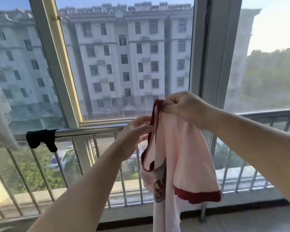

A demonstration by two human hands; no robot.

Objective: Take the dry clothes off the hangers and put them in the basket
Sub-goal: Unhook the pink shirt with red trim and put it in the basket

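A pale pink garment with dark red trim point(186, 156) hangs in front of the balcony railing, held up at chest height. My right hand point(184, 108) grips its top edge in a closed fist. My left hand point(136, 134) pinches the dark red neckline band just to the left and a little lower. The rest of the cloth drops down past the bottom of the view. No hanger and no basket can be seen.
A metal railing point(84, 131) runs across in front of the window. A small dark garment point(42, 139) is draped over its top rail at the left. White cloth point(0, 129) hangs at the far left edge. Tiled floor point(241, 220) lies below.
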